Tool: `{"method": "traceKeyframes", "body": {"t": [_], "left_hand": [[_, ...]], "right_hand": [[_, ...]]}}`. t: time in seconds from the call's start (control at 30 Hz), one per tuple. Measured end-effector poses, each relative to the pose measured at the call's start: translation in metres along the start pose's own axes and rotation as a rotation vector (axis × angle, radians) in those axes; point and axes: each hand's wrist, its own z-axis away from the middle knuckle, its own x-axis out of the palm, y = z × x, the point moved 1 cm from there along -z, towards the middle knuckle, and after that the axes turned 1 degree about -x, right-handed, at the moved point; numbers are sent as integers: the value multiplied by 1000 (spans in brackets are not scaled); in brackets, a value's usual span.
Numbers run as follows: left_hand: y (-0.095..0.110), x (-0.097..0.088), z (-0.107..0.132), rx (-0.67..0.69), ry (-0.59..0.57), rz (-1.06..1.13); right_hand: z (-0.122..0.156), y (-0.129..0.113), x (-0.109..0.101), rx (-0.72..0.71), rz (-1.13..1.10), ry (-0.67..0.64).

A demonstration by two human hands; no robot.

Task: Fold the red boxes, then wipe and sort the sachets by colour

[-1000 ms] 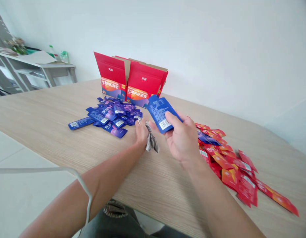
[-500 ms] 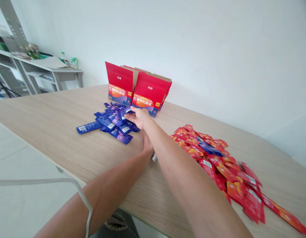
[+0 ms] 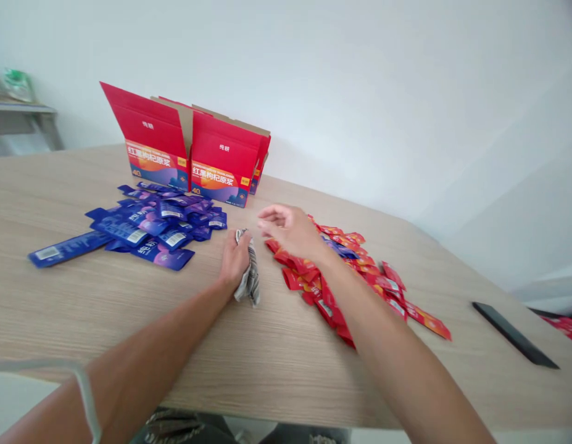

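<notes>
My left hand (image 3: 234,256) is closed round a grey-and-white striped cloth (image 3: 251,277) near the middle of the table, and part of the cloth hangs below the fingers. My right hand (image 3: 290,228) is raised just to the right of it, at the near-left part of a spread of red sachets (image 3: 329,302). Its fingers are loosely curled, with a gap to the thumb, and nothing shows in them. A dark blue sachet (image 3: 341,248) lies among the red ones. Left of my hands is a pile of blue-purple sachets (image 3: 147,219).
Red cartons with raised flaps, including a left carton (image 3: 158,157) and a right carton (image 3: 223,169), stand behind the blue pile near the wall. A flat black object (image 3: 514,333) lies at the right of the table (image 3: 248,364). A pale cable (image 3: 84,385) crosses the lower left.
My right hand has left the blue sachets and come right, beside the red ones. My arms are no longer crossed, and the cloth in my left hand now shows. The view has turned right.
</notes>
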Motion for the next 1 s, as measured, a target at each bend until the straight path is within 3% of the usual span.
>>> {"method": "traceKeyframes", "body": {"t": [0.07,0.13,0.23,0.43,0.8,0.9,1.0], "left_hand": [[2,2,1,3,36,-101],[4,4,2,18,40,-150],[5,6,2,9,34,-151],[10,5,2,-16,31,-113],[17,3,5,-33,20,-118],[16,2,7,-21,20,-125],[13,1,7,4,20,-101]], "right_hand": [[7,30,-59,207,456,111],[13,62,-105,377,617,196],[20,105,-136,578,757,242],[19,149,-114,684,872,41],[29,153,-129,575,970,-185],[36,145,-133,506,952,-115],[39,128,-135,423,929,84]]}}
